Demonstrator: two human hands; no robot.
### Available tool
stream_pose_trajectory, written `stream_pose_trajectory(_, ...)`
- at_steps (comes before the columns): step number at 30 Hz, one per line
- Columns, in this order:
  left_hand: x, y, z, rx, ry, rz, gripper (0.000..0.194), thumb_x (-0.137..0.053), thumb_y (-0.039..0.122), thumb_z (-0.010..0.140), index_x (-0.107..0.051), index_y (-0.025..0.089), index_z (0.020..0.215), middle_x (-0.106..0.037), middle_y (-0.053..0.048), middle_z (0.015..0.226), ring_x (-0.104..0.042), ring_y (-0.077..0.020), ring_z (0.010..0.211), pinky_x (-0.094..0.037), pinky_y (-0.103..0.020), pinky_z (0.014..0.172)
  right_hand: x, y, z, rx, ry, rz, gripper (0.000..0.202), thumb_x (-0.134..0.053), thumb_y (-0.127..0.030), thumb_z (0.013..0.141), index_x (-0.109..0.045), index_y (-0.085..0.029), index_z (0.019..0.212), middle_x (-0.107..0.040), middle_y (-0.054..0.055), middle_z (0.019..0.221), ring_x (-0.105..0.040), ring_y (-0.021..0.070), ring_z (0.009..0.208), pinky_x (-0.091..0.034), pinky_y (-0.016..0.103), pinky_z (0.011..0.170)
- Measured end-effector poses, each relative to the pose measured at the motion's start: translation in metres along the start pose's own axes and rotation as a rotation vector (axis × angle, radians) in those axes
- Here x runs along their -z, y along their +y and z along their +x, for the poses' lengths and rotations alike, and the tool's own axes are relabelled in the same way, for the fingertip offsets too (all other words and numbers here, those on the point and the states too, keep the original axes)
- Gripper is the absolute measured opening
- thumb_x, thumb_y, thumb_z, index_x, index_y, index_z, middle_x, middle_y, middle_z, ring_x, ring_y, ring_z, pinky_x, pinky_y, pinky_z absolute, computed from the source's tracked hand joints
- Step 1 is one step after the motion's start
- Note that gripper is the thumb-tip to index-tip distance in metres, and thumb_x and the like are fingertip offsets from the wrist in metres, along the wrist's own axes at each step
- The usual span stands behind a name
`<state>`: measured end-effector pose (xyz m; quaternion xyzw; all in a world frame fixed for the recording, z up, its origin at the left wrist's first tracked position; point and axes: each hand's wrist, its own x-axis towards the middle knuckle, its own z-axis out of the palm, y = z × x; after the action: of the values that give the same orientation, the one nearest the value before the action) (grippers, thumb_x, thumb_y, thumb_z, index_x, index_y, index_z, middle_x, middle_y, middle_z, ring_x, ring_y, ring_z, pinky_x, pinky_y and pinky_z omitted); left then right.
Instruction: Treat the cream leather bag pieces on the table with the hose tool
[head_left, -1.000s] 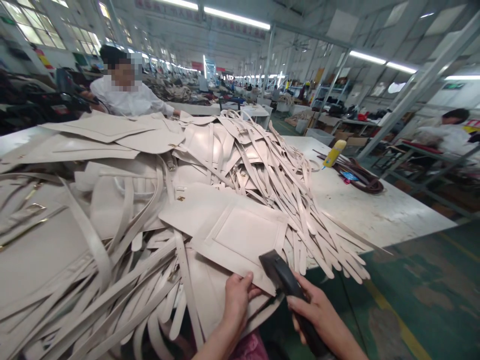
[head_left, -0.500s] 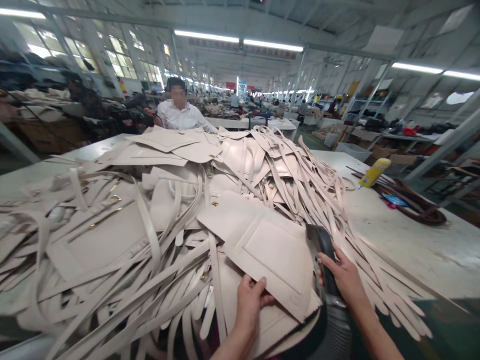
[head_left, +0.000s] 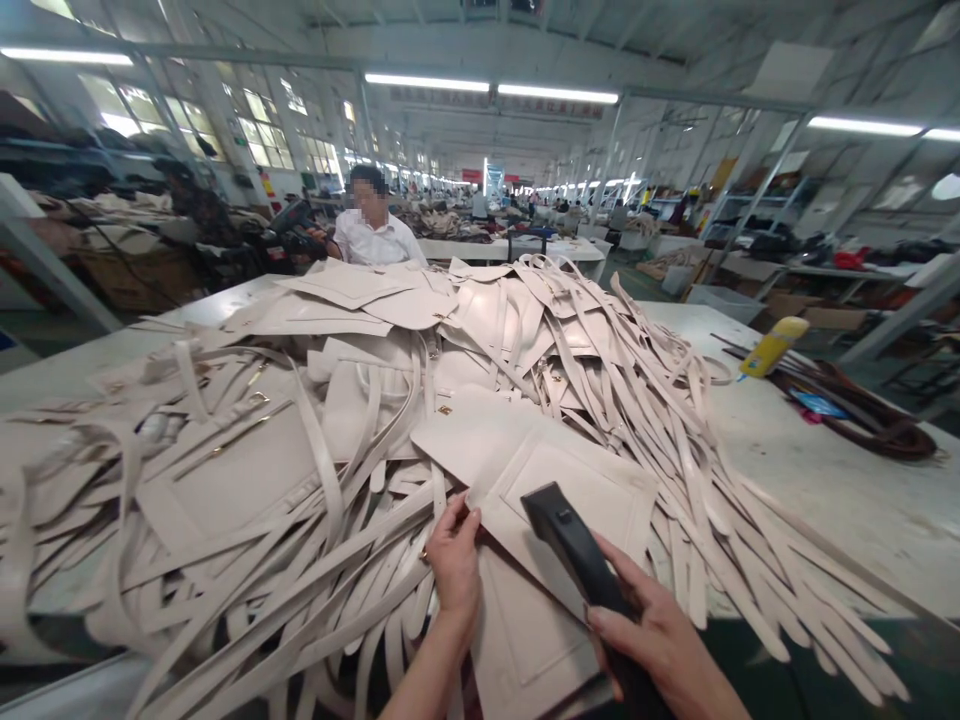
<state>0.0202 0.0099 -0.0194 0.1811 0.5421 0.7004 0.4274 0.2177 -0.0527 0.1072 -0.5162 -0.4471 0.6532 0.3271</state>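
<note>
My left hand (head_left: 454,555) pinches the near left edge of a beige leather bag panel (head_left: 499,470) with a stitched rectangular outline and a small gold fitting. My right hand (head_left: 649,630) is wrapped round a black handheld tool (head_left: 574,540) with a flat, wide end. That end is over the panel's near part; whether it touches the leather I cannot tell. Beneath lies a second beige panel (head_left: 532,640), also stitched, close to my body. Beige straps (head_left: 375,560) with rounded ends spread to the left of my hands.
A large heap of beige panels and straps (head_left: 600,370) covers much of the pale table (head_left: 847,510). At the right are a yellow bottle (head_left: 776,348) and a coil of dark brown straps (head_left: 877,415). A person in a white shirt (head_left: 379,238) is beyond the heap.
My left hand has slid up and left along the panel's edge. The black tool has swung from the panel's right side to over its surface, moving left.
</note>
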Motion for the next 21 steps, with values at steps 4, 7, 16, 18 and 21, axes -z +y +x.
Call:
stream_pose_trajectory(4,0.000,0.003,-0.001,0.010,-0.031,-0.030,0.034,-0.071,0.025,0.061,-0.067,0.016,0.093,-0.068,-0.003,0.093,-0.061,-0.0155,0.087,-0.047,-0.023,0.080,-0.039,-0.010,0.027,0.032,-0.171,0.000,0.068,-0.059,-0.020,0.069,-0.034,-0.026,0.132,-0.056,-0.006,0.061,-0.045,0.0081,0.040,-0.040,0.018,0.036)
stream_pose_trajectory(7,-0.001,0.009,-0.001,0.060,0.002,-0.050,0.033,-0.072,0.024,0.056,-0.067,0.015,0.087,-0.069,-0.001,0.079,-0.061,-0.0140,0.074,-0.049,-0.021,0.068,-0.052,-0.010,0.039,0.067,-0.193,-0.045,0.066,-0.055,-0.015,0.067,-0.038,-0.028,0.130,-0.053,-0.007,0.063,-0.046,0.0087,0.042,-0.040,0.018,0.035)
stream_pose_trajectory(16,0.002,0.014,-0.004,0.069,-0.123,-0.065,0.026,-0.071,0.021,0.057,-0.067,0.016,0.083,-0.067,0.000,0.079,-0.057,-0.0120,0.072,-0.046,-0.019,0.067,-0.055,-0.009,0.040,0.096,-0.166,-0.051,0.065,-0.055,-0.010,0.065,-0.043,-0.028,0.127,-0.054,-0.007,0.063,-0.046,0.0064,0.043,-0.034,0.015,0.037)
stream_pose_trajectory(18,0.003,0.015,-0.004,0.052,-0.136,-0.030,0.028,-0.072,0.024,0.059,-0.067,0.015,0.085,-0.066,0.000,0.077,-0.057,-0.0118,0.070,-0.045,-0.019,0.066,-0.059,-0.010,0.049,0.139,-0.124,-0.053,0.066,-0.056,-0.012,0.067,-0.041,-0.028,0.129,-0.055,-0.006,0.062,-0.046,0.0074,0.043,-0.036,0.016,0.036)
stream_pose_trajectory(21,0.000,0.015,-0.006,0.046,-0.083,0.038,0.039,-0.073,0.031,0.058,-0.065,0.016,0.093,-0.064,0.001,0.073,-0.056,-0.0112,0.063,-0.045,-0.020,0.061,-0.056,-0.013,0.054,0.201,-0.046,-0.005,0.064,-0.058,-0.018,0.070,-0.038,-0.028,0.130,-0.057,-0.005,0.068,-0.045,0.0073,0.045,-0.040,0.018,0.039)
